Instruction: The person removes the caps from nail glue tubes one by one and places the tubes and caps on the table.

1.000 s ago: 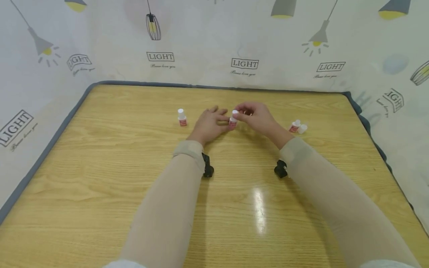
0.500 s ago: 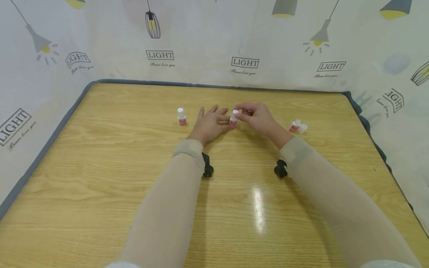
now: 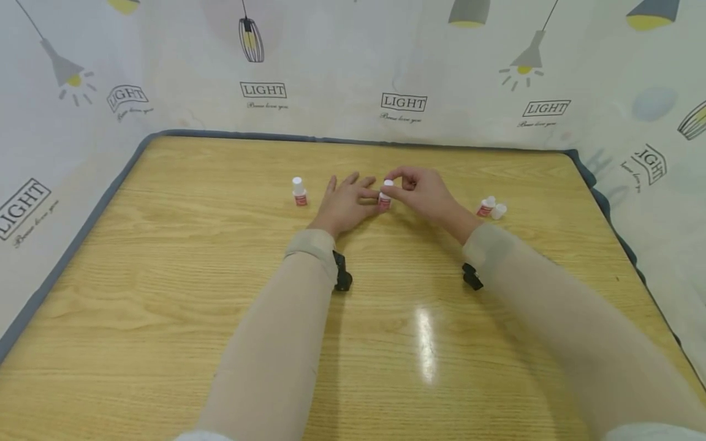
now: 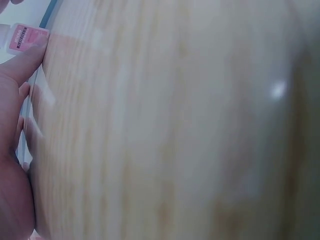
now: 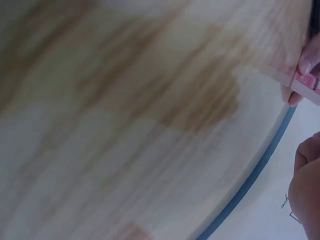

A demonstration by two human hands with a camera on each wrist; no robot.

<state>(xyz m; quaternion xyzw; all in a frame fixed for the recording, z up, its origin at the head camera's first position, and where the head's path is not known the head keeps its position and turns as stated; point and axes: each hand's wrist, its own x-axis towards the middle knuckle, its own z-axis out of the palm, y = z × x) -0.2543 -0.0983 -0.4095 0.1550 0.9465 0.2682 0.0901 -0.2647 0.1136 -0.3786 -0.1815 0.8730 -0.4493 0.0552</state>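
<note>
A small bottle with a red-and-white label (image 3: pixel 384 201) stands upright on the table between the two hands. My left hand (image 3: pixel 346 207) pinches its lower part between thumb and index finger, the other fingers spread over the wood. From the right, the thumb and index finger of my right hand (image 3: pixel 427 191) pinch the bottle's white cap (image 3: pixel 388 182), which they partly cover. The left wrist view catches the thumb against the pink label (image 4: pixel 29 37). At the edge of the right wrist view, the bottle (image 5: pixel 306 86) shows only in part.
A second capped bottle (image 3: pixel 299 192) stands left of the left hand. To the right, an uncapped-looking bottle (image 3: pixel 486 207) stands beside a loose white cap (image 3: pixel 499 211). The wooden table (image 3: pixel 397 355) has a dark edge strip (image 3: pixel 237 135) against the patterned wall covering.
The right wrist and forearm have swung slightly outward to the right, and the right fingers have shifted on the cap. The left hand keeps its hold, and the other bottles stay put.
</note>
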